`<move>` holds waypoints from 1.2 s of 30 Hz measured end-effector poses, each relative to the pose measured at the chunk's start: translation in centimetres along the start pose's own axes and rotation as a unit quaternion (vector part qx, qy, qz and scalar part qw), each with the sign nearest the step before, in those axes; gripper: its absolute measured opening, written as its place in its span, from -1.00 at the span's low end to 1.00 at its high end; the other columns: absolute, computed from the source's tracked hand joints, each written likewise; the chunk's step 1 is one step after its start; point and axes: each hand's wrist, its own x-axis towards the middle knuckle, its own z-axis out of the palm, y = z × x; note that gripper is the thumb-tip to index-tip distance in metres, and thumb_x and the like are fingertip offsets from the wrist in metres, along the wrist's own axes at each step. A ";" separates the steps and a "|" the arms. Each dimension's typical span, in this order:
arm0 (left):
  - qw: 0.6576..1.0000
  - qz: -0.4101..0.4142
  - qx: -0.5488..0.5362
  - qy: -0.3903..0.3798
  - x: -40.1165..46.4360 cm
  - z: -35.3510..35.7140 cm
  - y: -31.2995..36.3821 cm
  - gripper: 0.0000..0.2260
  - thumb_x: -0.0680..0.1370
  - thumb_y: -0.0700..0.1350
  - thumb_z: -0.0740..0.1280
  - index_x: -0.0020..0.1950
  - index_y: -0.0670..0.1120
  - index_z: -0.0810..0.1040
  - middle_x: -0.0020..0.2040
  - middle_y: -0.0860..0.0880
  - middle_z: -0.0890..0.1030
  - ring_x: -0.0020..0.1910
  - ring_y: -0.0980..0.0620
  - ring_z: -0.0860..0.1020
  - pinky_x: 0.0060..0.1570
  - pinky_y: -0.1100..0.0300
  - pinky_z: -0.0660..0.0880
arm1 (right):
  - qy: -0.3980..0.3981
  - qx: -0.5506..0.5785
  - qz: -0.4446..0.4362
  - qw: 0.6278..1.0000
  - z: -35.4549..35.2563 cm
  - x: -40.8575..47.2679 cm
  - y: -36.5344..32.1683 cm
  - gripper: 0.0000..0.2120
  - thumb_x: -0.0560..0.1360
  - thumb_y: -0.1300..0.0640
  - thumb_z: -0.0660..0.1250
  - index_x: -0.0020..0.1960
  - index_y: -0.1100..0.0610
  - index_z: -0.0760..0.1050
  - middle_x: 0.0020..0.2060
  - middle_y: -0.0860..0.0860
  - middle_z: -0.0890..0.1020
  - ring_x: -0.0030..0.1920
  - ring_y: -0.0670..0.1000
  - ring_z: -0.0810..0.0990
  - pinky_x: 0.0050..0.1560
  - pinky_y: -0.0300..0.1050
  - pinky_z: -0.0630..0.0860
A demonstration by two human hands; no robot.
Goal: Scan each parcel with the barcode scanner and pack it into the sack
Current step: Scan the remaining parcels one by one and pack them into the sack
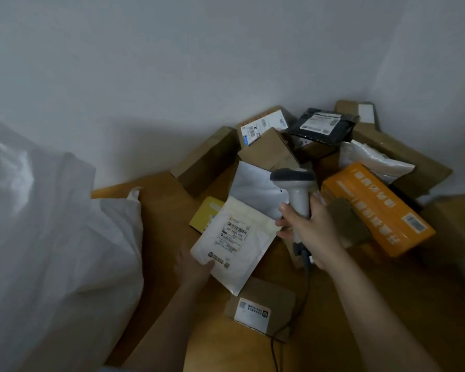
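My left hand (192, 267) holds a flat white mailer parcel (234, 237) by its lower left corner, label and barcode facing up. My right hand (309, 229) grips the handle of a grey barcode scanner (295, 183), whose head sits just above and right of the mailer, pointing left over it. The scanner's cable (301, 304) trails down toward me. A large white sack (59, 237) bulges at the left of the view.
A heap of parcels fills the corner at the back right: brown cartons (204, 162), a black mailer (325, 127), an orange box (376, 210), a yellow box (207, 213). A small labelled carton (261, 307) lies on the wooden floor (167, 205) below the mailer. White walls behind.
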 end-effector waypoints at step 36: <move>0.918 0.062 -0.379 -0.099 -9.9 -7.5 2.7 -0.71 0.60 -0.32 0.26 0.32 -0.19 0.48 0.17 -0.19 0.59 0.12 -0.17 0.61 0.16 -0.13 0.56 | -0.094 -0.068 -0.112 0.987 -2.0 -17.2 -11.0 -0.66 0.63 -0.14 0.11 -0.01 0.07 0.53 -0.48 -0.02 0.53 -0.46 -0.09 0.50 -0.43 -0.23 0.44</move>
